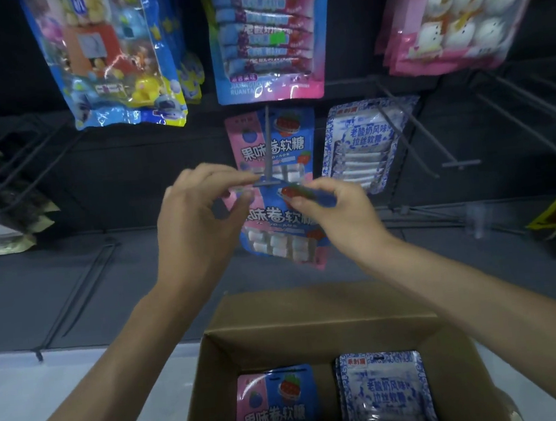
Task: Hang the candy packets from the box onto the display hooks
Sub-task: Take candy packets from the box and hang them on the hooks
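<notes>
Pink-and-blue candy packet point(282, 230) is up at the hook point(268, 150) tip, in front of a hanging twin point(288, 141). Our left hand point(199, 218) and right hand point(334, 211) each pinch its top edge. Below, the open cardboard box point(313, 312) holds matching packets point(275, 410) on the left and blue-and-white packets point(386, 393) on the right.

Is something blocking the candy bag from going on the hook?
Nothing visible does. The pink and blue candy packet, pinched by the left hand and right hand, sits right at the tip of the grey metal hook. The hook's rod is bare up to the matching packet already hanging at the back.
</notes>
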Available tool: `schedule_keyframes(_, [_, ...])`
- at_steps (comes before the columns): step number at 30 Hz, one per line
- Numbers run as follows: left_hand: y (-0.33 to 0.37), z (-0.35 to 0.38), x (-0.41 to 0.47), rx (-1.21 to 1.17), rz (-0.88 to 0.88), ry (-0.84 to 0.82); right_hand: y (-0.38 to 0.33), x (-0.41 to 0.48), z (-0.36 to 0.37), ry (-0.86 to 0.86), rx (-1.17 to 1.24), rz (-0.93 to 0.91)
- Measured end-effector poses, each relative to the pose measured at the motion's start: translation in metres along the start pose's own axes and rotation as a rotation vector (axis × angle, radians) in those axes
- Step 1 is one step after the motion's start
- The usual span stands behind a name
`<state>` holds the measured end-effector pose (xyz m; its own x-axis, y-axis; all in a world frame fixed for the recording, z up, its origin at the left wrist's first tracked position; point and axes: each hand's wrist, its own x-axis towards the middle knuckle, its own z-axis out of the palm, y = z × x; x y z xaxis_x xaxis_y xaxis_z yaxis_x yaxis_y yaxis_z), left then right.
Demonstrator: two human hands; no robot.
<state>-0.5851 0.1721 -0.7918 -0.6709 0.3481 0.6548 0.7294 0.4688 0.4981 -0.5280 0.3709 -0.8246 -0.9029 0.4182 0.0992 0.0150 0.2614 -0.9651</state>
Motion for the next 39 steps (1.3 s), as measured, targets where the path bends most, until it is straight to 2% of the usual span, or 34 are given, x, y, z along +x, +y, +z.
schedule_keyframes(8, [-0.014, 0.013, -0.017, -0.343, -0.501, 0.061, 0.009, -0.005, 0.005, 0.08, -0.019, 0.127])
schedule_keyframes(12, [-0.025, 0.026, -0.028, -0.504, -0.699, 0.176, 0.012, -0.006, 0.003, 0.159, -0.012, 0.153])
schedule_keyframes(17, [-0.028, 0.034, -0.024, -0.475, -0.74, 0.154, 0.008, -0.003, -0.003, 0.256, -0.29, 0.187])
schedule_keyframes(19, [-0.032, 0.036, -0.025, -0.524, -0.761, 0.138, 0.006, -0.002, -0.007, 0.272, -0.304, 0.164])
schedule_keyframes(23, [-0.037, 0.037, -0.024, -0.556, -0.734, 0.072, 0.005, 0.004, -0.01, 0.194, -0.207, 0.192])
schedule_keyframes(31, [-0.054, 0.053, 0.001, -0.538, -0.737, 0.09, 0.001, 0.028, -0.018, 0.052, 0.004, 0.308])
schedule_keyframes(39, [-0.081, 0.072, 0.035, -0.617, -0.703, 0.09, 0.0, 0.054, -0.016, 0.042, 0.055, 0.326])
